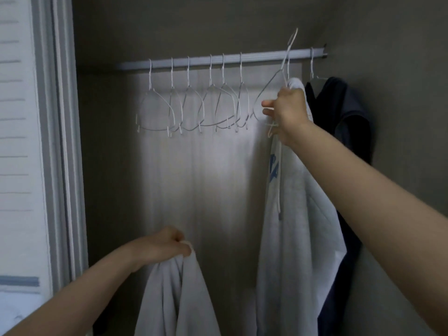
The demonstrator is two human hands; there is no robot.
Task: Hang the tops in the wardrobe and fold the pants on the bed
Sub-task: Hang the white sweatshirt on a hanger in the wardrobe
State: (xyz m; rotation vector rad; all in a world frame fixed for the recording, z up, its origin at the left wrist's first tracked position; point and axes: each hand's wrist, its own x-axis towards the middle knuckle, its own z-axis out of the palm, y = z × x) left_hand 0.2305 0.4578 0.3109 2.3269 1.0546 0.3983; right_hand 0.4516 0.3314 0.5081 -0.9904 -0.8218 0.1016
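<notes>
Right hand [288,112]: clamped on a wire hanger [278,76], hook lifted clear of the rail [218,61], probably freeing it for the next top.
Left hand [167,246]: bunches a grey top [174,294], held low, waiting.
Hung: grey hoodie [298,214], dark top [344,112].

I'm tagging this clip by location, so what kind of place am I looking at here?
Most likely the inside of a bedroom wardrobe or closet. A hanging rail runs across it with a row of empty wire hangers, and a grey hoodie and a dark top already hang at its right end.
</notes>
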